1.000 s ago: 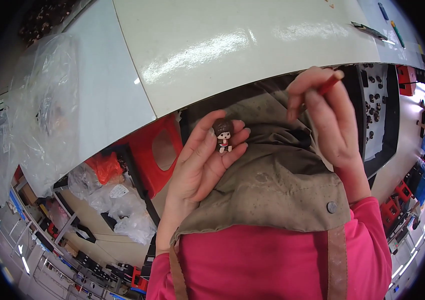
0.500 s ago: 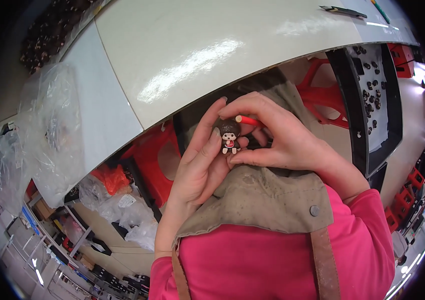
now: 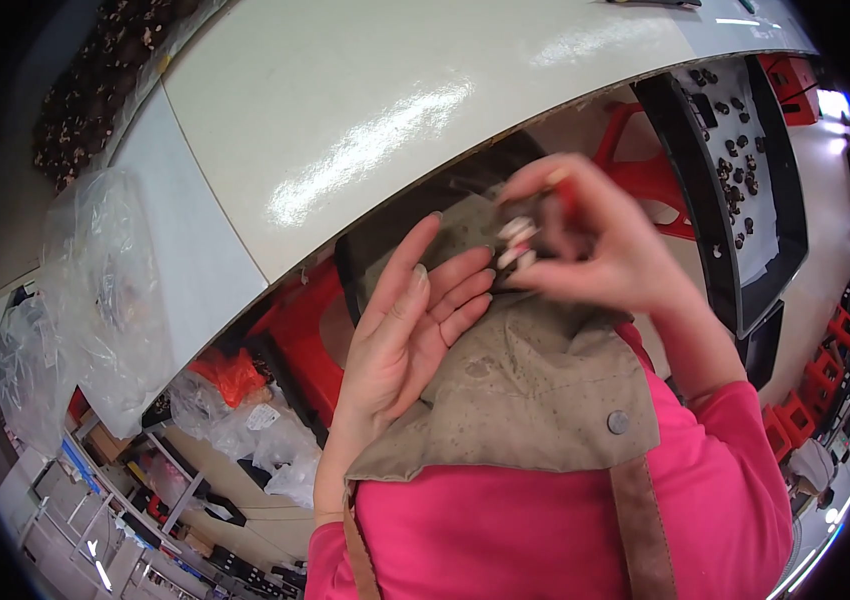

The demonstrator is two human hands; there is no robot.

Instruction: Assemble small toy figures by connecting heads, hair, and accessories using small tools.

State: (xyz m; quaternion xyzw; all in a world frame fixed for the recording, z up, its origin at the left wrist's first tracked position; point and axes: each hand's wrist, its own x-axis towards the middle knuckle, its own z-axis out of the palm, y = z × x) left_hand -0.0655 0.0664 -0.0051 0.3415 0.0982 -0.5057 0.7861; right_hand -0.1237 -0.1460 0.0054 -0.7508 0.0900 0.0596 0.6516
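Small figure [image 3: 517, 243], pale and dark, blurred, pinched in the fingers [image 3: 545, 215] of the right hand [image 3: 595, 250], just above the fingertips of the left hand [image 3: 405, 330]. Long axis hard to tell through the blur; seemingly tilted, lying across toward the left palm. Right hand curled closed around it, with something red [image 3: 567, 190] showing between thumb and forefinger. Left hand open, palm up, fingers [image 3: 460, 290] loosely spread and holding nothing, touching or nearly touching the figure from below and to the left. Right hand plainly the nearer, already gripping; left only cupped beneath.

Under both hands, a khaki apron [image 3: 535, 390] with a metal stud [image 3: 619, 422] and brown straps [image 3: 645, 530] over a pink top [image 3: 505, 540]. Beyond, the glossy white tabletop [image 3: 395, 130], its edge just past the hands. To the right, a black tray [image 3: 735, 180] scattered with small dark pieces. Left, crumpled clear plastic bags [image 3: 95, 290]; below the tabletop, a red stool [image 3: 305, 330].
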